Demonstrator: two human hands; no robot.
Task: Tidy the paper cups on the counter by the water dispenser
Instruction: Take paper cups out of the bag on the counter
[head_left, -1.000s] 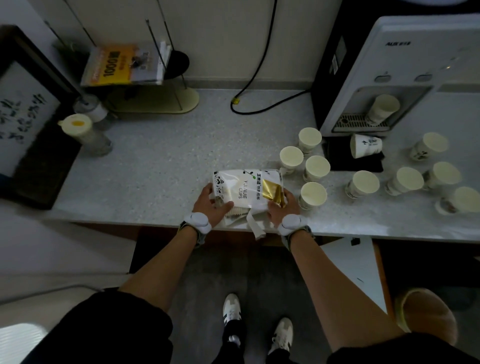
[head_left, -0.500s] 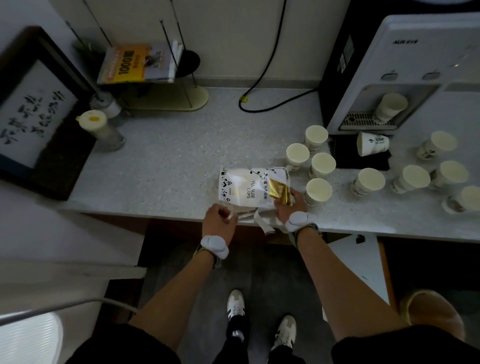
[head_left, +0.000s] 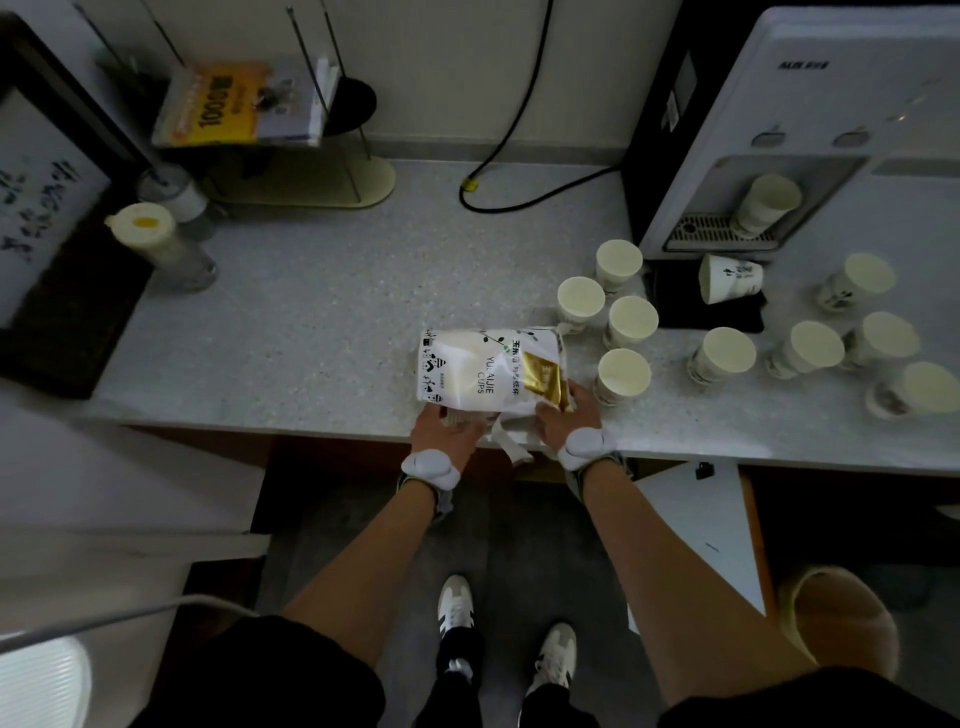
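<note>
A white plastic cup package (head_left: 480, 371) with a gold label lies at the front edge of the grey counter (head_left: 322, 312). My left hand (head_left: 447, 431) grips its open near end on the left, and my right hand (head_left: 563, 415) grips it on the right by the gold label. Several paper cups stand just right of the package, the nearest cup (head_left: 621, 375) beside my right hand. More cups (head_left: 722, 353) are scattered further right; one cup (head_left: 727, 278) lies on its side on a black mat. Another cup (head_left: 766, 208) leans in the water dispenser (head_left: 831, 104) bay.
A capped bottle (head_left: 156, 244) and a framed picture (head_left: 47, 208) stand at the counter's left. A wire stand with a yellow booklet (head_left: 223, 106) is at the back. A black cable (head_left: 519, 182) runs across the counter. A bin (head_left: 836, 618) stands on the floor at right.
My left hand slid from the package's left side to its near open end. My right hand stays on the gold-label side. The package has hardly shifted.
</note>
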